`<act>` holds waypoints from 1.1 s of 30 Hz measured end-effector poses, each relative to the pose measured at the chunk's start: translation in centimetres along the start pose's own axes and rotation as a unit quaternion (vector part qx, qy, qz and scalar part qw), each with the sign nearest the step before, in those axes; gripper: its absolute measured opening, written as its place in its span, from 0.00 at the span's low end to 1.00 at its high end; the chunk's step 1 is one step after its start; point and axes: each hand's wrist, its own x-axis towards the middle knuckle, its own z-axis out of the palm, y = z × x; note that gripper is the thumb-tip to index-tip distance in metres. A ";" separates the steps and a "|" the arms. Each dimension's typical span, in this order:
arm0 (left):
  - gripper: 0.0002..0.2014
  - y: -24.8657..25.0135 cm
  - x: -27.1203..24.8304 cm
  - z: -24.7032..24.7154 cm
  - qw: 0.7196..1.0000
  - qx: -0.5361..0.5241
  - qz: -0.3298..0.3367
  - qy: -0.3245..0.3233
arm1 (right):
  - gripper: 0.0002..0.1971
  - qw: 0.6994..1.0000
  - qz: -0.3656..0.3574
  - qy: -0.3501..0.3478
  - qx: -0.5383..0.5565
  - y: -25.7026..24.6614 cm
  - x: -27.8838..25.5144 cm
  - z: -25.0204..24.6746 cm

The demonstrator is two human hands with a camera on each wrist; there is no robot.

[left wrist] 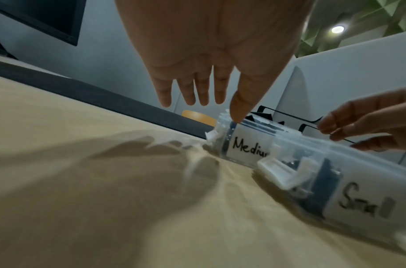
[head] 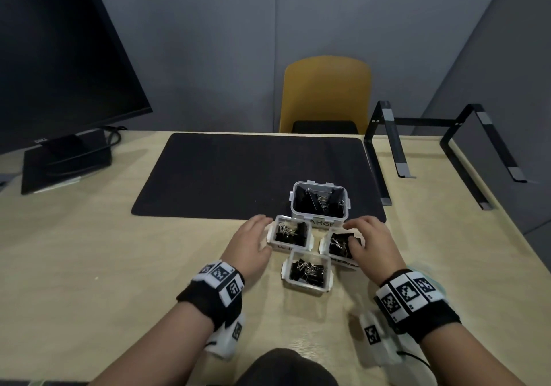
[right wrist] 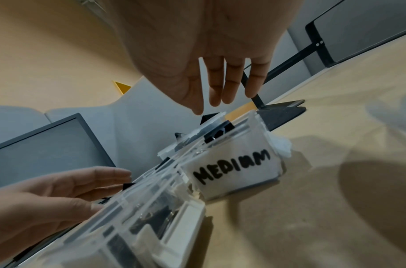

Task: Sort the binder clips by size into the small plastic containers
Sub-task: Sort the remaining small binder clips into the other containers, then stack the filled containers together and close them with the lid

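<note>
Four clear plastic containers of black binder clips stand clustered on the wooden table. The one labelled LARGE (head: 320,220) is farthest. A Medium-labelled container (head: 290,233) (left wrist: 250,146) is on the left, a MEDIUM-labelled one (head: 340,247) (right wrist: 234,168) on the right, and the Small-labelled one (head: 307,274) (left wrist: 357,201) is nearest. My left hand (head: 258,232) (left wrist: 211,101) hovers with straight fingers beside the left container, its thumb close to the rim. My right hand (head: 362,233) (right wrist: 220,98) hangs relaxed over the right container and holds nothing.
A black desk mat (head: 256,174) lies behind the containers. A monitor (head: 59,66) stands at the back left and a black laptop stand (head: 441,150) at the back right. A yellow chair (head: 326,93) sits beyond the table's far edge.
</note>
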 end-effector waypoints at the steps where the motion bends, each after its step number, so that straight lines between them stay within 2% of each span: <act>1: 0.31 0.0 0.5 -0.2 1.000 -0.002 -0.001 -0.016 | 0.13 1.000 0.004 -0.006 -0.005 0.1 0.0 0.0; 7: 0.40 0.4 2.7 -0.6 0.994 -0.015 0.000 -0.107 | 0.23 0.995 0.052 -0.074 -0.027 0.2 -0.5 -0.4; 12: 0.43 0.3 3.3 -0.6 0.993 -0.025 -0.007 -0.113 | 0.31 0.989 0.080 -0.124 -0.018 -0.7 -1.0 -0.8; 22: 0.38 -1.5 3.3 -2.8 0.992 -0.038 0.033 -0.116 | 0.28 0.983 0.147 -0.108 -0.010 -2.5 -2.1 -0.8; 27: 0.34 -1.3 3.7 -4.3 0.989 -0.037 0.065 -0.131 | 0.28 0.985 0.139 -0.097 -0.011 -4.5 -2.1 -1.6; 30: 0.34 -0.6 4.1 -4.9 0.985 -0.030 0.096 -0.143 | 0.28 0.989 0.119 -0.084 0.000 -5.8 -1.9 -2.1; 33: 0.35 0.3 4.6 -5.1 0.977 -0.028 0.133 -0.162 | 0.33 0.991 0.097 -0.091 0.011 -7.2 -1.3 -2.3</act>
